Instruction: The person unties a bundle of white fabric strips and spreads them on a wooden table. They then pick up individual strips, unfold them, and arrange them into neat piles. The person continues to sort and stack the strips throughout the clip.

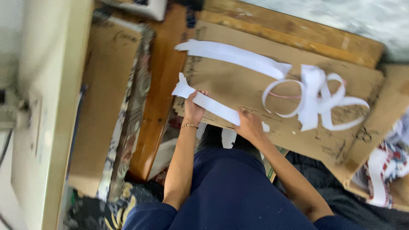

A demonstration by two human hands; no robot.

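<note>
A large flat sheet of brown cardboard [238,85] lies across a wooden board [298,36], its near edge toward the person. On its far-right part sits a loose tangle of curling white paper strips [317,100], with one long white paper strip [230,53] running toward the far-left corner. At the near-left edge, a shorter white paper strip [208,103] is pinched at both ends: the left hand [193,108] closed on its left end, the right hand [249,125] closed on its right end.
</note>
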